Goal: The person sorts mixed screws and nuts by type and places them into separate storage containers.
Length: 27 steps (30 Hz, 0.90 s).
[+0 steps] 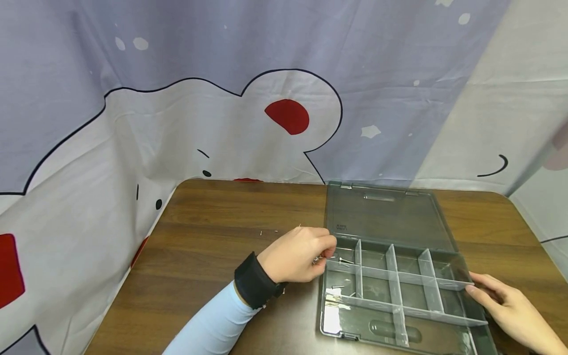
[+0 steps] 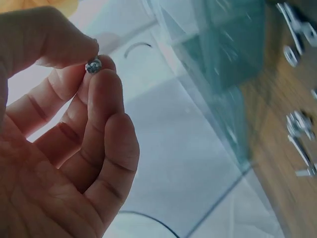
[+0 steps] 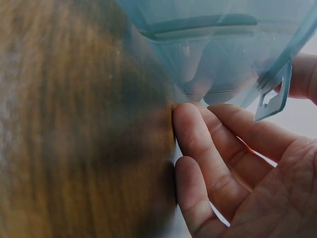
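In the left wrist view, my left hand (image 1: 298, 254) pinches a small silver screw (image 2: 93, 65) between thumb and forefinger, its round head showing. That hand is over the left edge of a grey see-through compartment box (image 1: 377, 291), by the back left compartment. Several screws (image 1: 345, 261) lie in that compartment, and a few more (image 1: 337, 287) in the one in front of it. At the box's right side, my right hand (image 1: 510, 305) holds the wall, thumb at the rim and fingers (image 3: 190, 126) along the outside, low by the table.
The box's lid (image 1: 386, 214) lies folded back toward the curtain (image 1: 377, 88). White dividers (image 1: 392, 276) split the box. Tiny loose pieces (image 1: 276, 231) lie on the wooden table (image 1: 213, 217), left of the box. A clasp (image 3: 277, 94) juts from the box.
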Motion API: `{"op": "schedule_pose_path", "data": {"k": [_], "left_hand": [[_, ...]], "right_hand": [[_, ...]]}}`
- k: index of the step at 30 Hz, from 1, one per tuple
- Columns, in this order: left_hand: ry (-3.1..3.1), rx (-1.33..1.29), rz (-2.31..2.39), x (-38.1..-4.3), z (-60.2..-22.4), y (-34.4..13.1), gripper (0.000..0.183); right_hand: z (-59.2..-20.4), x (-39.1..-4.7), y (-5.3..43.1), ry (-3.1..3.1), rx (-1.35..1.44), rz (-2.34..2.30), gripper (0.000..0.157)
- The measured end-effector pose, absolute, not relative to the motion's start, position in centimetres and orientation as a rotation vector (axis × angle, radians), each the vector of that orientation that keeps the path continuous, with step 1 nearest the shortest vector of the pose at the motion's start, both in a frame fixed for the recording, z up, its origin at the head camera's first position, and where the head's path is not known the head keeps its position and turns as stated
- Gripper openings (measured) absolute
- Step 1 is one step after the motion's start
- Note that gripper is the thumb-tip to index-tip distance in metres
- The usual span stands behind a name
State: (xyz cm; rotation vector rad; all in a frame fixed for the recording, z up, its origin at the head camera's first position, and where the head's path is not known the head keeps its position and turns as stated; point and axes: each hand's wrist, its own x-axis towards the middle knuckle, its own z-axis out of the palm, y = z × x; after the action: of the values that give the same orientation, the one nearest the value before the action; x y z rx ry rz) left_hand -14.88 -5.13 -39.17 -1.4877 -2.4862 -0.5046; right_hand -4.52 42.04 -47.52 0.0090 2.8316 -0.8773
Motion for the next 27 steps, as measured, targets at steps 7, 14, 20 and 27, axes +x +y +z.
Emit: {"op": "schedule_pose_path", "data": {"k": [7,14,20,27], "left_hand": [[-2.386,-1.573,-0.49,-13.2,-38.8,-3.9,0.019],[-2.349,-1.602,-0.517,-12.4,-38.8,-3.4,0.016],[-2.534,-1.579,-0.338,-11.8,-39.1,-3.4,0.11],[-2.687,-1.436,-0.234,-11.9,-39.5,-3.7,0.128]], "right_hand": [[-47.6,-4.5,42.0,2.846,0.0,-0.864,0.061],[-47.5,-4.5,41.9,2.862,-0.004,-0.849,0.059],[-47.5,-4.5,41.9,2.85,-0.002,-0.86,0.059],[-47.5,-4.5,42.0,2.835,0.004,-0.865,0.061]]}}
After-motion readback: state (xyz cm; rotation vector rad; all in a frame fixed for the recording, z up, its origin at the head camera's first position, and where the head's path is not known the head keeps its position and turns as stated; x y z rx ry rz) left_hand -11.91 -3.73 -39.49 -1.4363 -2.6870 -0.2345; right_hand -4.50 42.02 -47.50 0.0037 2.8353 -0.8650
